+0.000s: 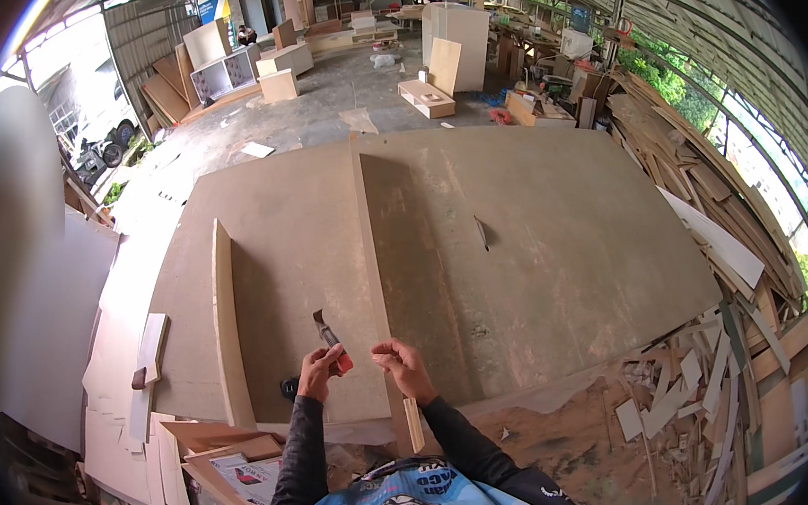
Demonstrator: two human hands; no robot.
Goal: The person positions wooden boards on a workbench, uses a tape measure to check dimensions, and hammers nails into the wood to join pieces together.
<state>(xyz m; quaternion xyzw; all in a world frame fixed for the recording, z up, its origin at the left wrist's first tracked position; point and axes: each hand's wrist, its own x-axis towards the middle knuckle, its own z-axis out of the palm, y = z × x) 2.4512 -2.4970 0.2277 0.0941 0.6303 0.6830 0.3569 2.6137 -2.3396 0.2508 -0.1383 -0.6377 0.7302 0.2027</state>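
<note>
My left hand [316, 371] is closed around a short tool [327, 334] with a red handle end and a dark, flat tip pointing up and away; its exact kind is unclear. To its right, my right hand [403, 366] has its fingers curled together above a long board on edge [372, 259]. Whatever those fingers pinch, if anything, is too small to make out. Both hands are over the near part of a large brown panel [557, 236]. A small black object [289, 388] lies by my left wrist. Below my right wrist is a short wood strip [413, 426].
Another board on edge [219, 319] stands at the left. A thin curved piece [481, 232] lies on the panel's right half. Scrap wood [698, 380] and stacked sheets [690, 171] line the right side. Cabinet pieces [454, 43] stand farther back.
</note>
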